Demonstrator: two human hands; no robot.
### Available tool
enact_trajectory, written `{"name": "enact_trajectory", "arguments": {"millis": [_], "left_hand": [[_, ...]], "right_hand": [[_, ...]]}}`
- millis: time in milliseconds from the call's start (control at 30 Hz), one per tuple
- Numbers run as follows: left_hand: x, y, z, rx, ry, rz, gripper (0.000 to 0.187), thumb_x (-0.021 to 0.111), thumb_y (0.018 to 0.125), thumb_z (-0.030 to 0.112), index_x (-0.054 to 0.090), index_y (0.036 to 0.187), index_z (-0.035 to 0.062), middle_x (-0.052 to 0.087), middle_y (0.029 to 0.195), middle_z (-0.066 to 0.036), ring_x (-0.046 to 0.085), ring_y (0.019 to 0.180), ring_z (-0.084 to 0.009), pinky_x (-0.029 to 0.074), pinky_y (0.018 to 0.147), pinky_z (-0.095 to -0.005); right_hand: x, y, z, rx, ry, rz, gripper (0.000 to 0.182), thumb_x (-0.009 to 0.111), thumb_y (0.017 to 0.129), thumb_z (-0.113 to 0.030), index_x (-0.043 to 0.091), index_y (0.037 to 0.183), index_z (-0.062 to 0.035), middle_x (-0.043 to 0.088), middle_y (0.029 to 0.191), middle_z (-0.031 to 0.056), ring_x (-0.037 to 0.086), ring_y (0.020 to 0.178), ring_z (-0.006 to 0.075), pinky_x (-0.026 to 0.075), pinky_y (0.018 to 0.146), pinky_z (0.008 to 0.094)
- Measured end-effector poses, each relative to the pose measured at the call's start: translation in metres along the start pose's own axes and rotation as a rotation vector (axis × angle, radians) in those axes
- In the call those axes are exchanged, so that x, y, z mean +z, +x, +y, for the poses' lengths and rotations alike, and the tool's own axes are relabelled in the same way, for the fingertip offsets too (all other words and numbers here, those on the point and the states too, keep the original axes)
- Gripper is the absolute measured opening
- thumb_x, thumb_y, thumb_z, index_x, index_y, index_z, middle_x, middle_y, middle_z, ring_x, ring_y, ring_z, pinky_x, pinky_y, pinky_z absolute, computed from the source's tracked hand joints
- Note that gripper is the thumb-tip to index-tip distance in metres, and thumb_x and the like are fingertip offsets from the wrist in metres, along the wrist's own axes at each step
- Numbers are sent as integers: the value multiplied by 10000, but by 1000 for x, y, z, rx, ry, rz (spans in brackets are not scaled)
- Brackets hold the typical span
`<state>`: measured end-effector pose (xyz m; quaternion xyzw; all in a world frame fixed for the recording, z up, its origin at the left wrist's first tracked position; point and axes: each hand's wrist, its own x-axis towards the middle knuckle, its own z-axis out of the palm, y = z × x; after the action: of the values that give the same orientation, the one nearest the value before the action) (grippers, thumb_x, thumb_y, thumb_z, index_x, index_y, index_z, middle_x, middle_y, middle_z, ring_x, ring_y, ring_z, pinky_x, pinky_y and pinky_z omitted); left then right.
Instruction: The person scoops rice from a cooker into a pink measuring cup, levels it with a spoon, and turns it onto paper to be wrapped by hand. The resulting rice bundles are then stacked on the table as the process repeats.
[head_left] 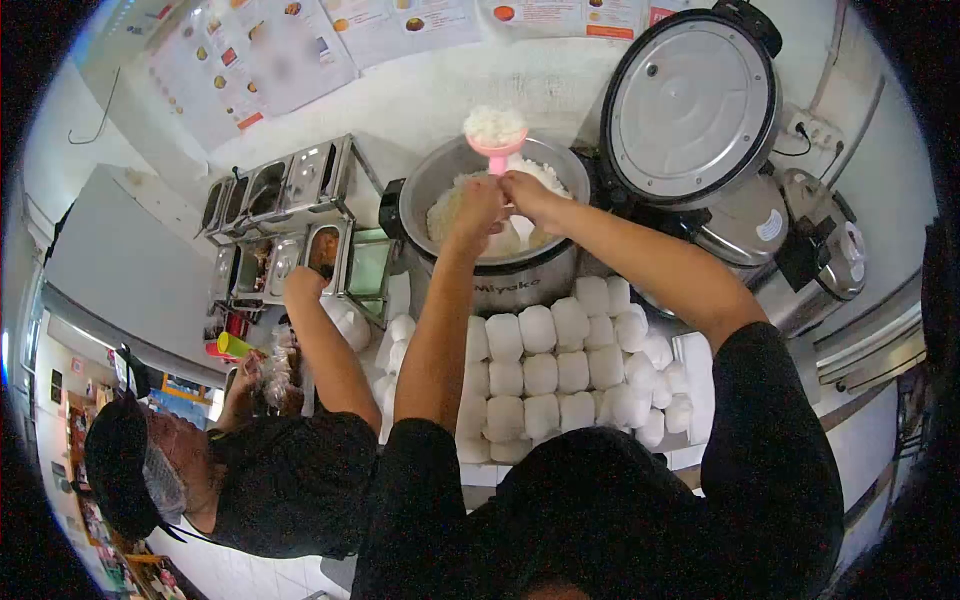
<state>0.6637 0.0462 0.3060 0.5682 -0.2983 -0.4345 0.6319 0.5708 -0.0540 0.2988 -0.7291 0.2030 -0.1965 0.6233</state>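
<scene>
A pink ladle-like scoop (497, 150) heaped with white rice (494, 124) rises above the large rice cooker pot (420, 185). My right hand (532, 198) is closed on its handle. Close beside it, my left hand (482, 208) is a fist, apparently around the handle of a white rice paddle (523, 230) whose blade points down into the pot; the overlapping hands partly hide both grips. More cooked rice (441, 212) lies inside the pot. In front of the pot, rows of white wrapped rice portions (538, 328) are stacked on the counter.
A co-worker (290, 480) stands at my left, one arm reaching to metal food pans (325, 248). The cooker's raised lid (692, 105) leans back at the right, near other cookers (745, 220). A yellow cup (233, 345) is by the co-worker's hand.
</scene>
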Motion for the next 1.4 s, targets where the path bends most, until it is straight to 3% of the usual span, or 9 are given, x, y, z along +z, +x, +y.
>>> {"name": "enact_trajectory", "arguments": {"millis": [100,233,433,633,800,933,1033,1167,1400], "left_hand": [[-30,-30,12,158,397,233,370,484,965,270,451,1278,75,559,814,-50,532,630,-128,419,515,-272],[-58,-93,8,210,427,160,479,529,972,266,465,1416,98,592,794,-38,516,613,-107,439,536,-273],[-53,-129,-15,-31,265,149,453,535,989,305,501,1412,146,577,833,17,477,616,-79,422,562,-243],[-57,-119,-21,-53,356,154,466,540,989,340,494,1418,165,607,858,7,512,598,-82,423,512,-243],[-40,-129,-12,-61,381,197,476,535,990,355,491,1415,146,636,897,-21,572,654,-89,431,514,-238],[-57,-108,-39,102,698,198,484,508,995,259,426,1454,126,664,1124,-156,622,1002,-220,486,852,-333],[-55,-104,-52,230,784,268,536,526,962,246,385,1470,146,620,1216,-232,610,1108,-359,462,941,-396],[-51,-101,-54,226,870,312,539,534,939,249,405,1456,165,607,1218,-241,587,1115,-414,467,935,-429],[-50,-98,-43,101,709,305,466,543,935,225,510,1390,132,661,1066,-244,646,965,-272,481,852,-350]], "right_hand": [[-23,34,34,-494,-975,-300,268,437,975,-262,636,905,-97,663,851,108,639,801,286,495,765,436],[-13,44,30,216,-1332,-771,344,574,922,-355,668,1033,-44,706,897,117,692,778,231,543,709,390],[-1,48,-2,413,-1544,-697,415,747,758,-439,744,931,-62,738,929,57,709,811,209,562,733,386],[-40,36,16,-14,-1974,-461,312,753,745,-371,745,766,-60,722,724,85,709,738,208,566,646,368],[-37,61,53,228,-1521,-629,311,684,815,-356,751,853,-55,726,799,93,690,728,228,555,659,386],[-11,86,84,535,-1252,-690,344,696,802,-354,739,977,-60,713,993,132,681,923,249,543,794,396],[8,20,-3,330,-1521,-639,322,681,826,-321,729,1012,-62,716,992,118,677,939,252,543,794,384],[-3,39,34,91,-1666,-294,189,680,801,-216,758,925,-97,731,935,89,699,847,252,553,741,358],[-34,34,32,-46,-1475,36,232,705,729,-83,735,954,-35,700,1052,171,676,1016,290,553,800,398]]}}
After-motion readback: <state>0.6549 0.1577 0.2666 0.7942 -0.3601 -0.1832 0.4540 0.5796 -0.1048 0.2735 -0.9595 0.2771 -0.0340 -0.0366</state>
